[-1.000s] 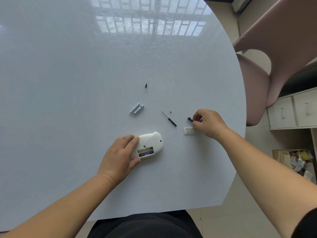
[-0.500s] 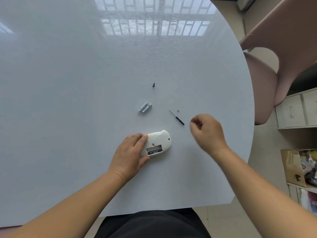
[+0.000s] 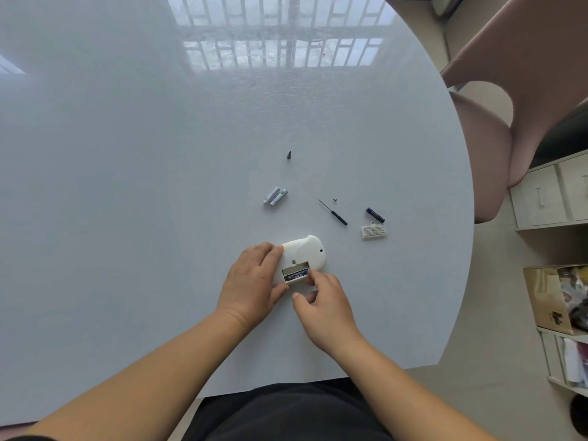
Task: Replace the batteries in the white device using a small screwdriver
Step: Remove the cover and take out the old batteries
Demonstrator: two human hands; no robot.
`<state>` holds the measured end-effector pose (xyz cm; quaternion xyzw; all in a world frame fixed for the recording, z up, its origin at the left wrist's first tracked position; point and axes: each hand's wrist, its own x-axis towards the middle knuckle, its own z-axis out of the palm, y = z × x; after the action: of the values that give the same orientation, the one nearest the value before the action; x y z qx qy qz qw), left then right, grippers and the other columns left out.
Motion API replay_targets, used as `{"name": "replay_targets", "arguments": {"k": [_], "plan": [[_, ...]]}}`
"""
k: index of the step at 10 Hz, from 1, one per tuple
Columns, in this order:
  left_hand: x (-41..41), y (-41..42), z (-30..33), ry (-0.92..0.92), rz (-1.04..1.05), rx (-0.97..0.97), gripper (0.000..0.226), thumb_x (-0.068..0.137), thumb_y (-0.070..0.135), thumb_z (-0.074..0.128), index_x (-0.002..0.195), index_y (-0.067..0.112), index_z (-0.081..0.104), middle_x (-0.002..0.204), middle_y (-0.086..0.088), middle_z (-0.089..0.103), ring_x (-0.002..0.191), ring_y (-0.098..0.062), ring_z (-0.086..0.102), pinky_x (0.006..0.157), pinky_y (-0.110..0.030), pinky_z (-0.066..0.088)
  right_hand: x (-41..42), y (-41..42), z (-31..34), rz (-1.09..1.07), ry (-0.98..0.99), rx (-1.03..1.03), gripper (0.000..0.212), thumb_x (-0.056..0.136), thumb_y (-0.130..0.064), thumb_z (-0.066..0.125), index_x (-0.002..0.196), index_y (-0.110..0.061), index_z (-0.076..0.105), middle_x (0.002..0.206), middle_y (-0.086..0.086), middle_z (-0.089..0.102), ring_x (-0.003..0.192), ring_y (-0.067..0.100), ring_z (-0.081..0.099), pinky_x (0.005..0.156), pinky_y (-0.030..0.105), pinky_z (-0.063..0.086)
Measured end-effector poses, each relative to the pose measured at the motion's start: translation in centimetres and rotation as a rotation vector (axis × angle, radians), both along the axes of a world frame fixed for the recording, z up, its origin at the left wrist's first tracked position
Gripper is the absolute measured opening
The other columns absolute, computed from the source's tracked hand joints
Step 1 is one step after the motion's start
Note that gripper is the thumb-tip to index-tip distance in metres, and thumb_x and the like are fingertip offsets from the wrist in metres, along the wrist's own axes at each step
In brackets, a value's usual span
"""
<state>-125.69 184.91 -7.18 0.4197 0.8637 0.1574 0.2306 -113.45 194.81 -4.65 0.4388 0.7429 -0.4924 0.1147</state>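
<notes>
A person's two bare hands work at a white device (image 3: 305,251), a smooth, rounded plastic shell lying back-up near the 6 o'clock edge of a glossy, pale round bench (image 3: 127,218). Its rectangular battery bay stands open, with one blue battery (image 3: 296,275) seated inside. The left hand (image 3: 254,281) rests on the device's 9 o'clock side, fingers nearly straight along the shell and the thumb at its near edge. The right hand (image 3: 324,300) has loosely curled fingers, the tips touching the seated battery's right end; whether they pinch it cannot be told. At 12 o'clock from the device lie two white-and-green batteries (image 3: 275,196) side by side, touching. Toward 2 o'clock lie a slim black-handled screwdriver (image 3: 333,212), a tiny screw (image 3: 334,200), a loose blue battery (image 3: 375,215) and the flat white battery cover (image 3: 374,231) bearing a printed label. A small dark conical bit (image 3: 289,155) lies farther off at 12 o'clock.
</notes>
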Motion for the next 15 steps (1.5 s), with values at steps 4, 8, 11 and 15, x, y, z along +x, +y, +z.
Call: {"name": "replay_targets", "arguments": {"k": [4, 8, 11, 15], "plan": [[0.2, 0.0, 0.0, 0.004, 0.011, -0.004, 0.066, 0.071, 0.030, 0.076, 0.129, 0.010, 0.050, 0.125, -0.007, 0.053, 0.112, -0.030, 0.050, 0.093, -0.040, 0.048, -1.3, -0.7, -0.3, -0.108, -0.075, -0.064, 0.039, 0.086, -0.023, 0.057, 0.124, -0.021, 0.045, 0.118, -0.006, 0.041, 0.077, 0.003, 0.057, 0.075, 0.024, 0.043], [0.2, 0.0, 0.0, -0.005, 0.019, -0.015, 0.067, 0.071, 0.032, 0.076, 0.129, 0.012, 0.049, 0.125, -0.006, 0.052, 0.113, -0.029, 0.049, 0.094, -0.039, 0.047, -1.0, -1.1, -0.8, -0.199, -0.006, 0.019, 0.034, 0.085, -0.016, 0.059, 0.117, -0.019, 0.051, 0.109, -0.010, 0.044, 0.071, -0.001, 0.056, 0.071, 0.014, 0.039], [0.2, 0.0, 0.1, -0.012, 0.017, -0.012, 0.066, 0.071, 0.030, 0.076, 0.128, 0.012, 0.049, 0.124, -0.006, 0.053, 0.111, -0.030, 0.050, 0.091, -0.040, 0.048, -1.3, -1.3, -0.6, -0.194, -0.047, -0.016, 0.042, 0.084, -0.023, 0.060, 0.123, -0.019, 0.046, 0.115, -0.007, 0.041, 0.073, 0.003, 0.057, 0.078, 0.025, 0.044], [0.1, 0.1, 0.3, -0.012, 0.010, -0.010, 0.063, 0.075, 0.030, 0.074, 0.129, 0.010, 0.049, 0.126, -0.008, 0.052, 0.113, -0.030, 0.049, 0.095, -0.040, 0.047, -1.4, 0.0, -0.9, -0.205, 0.020, 0.089, 0.019, 0.083, -0.017, 0.064, 0.092, -0.021, 0.047, 0.097, -0.010, 0.045, 0.067, -0.001, 0.054, 0.060, 0.007, 0.036]]}}
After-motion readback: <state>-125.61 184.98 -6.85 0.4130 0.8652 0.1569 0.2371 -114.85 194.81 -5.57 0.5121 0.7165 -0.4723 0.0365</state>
